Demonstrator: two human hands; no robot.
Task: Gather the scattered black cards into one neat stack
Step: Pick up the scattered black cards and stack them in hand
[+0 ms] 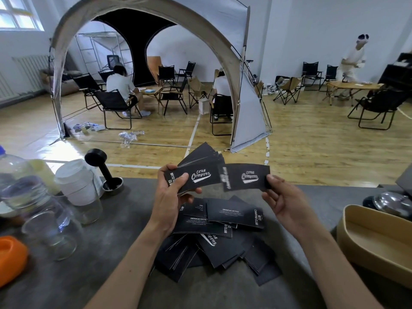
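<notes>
My left hand is raised above the grey counter and grips a fanned bundle of black cards with white "Camping Club" print. To its right, my right hand pinches a single black card by its right end, its left end close to the bundle. Below both hands a loose heap of black cards lies spread on the counter, some face up, some showing small text.
At the left stand a plastic bottle, glass jars, a stack of white lids, a black tamper and an orange object. A tan tray sits at the right. Beyond lie a tent, folding chairs and seated people.
</notes>
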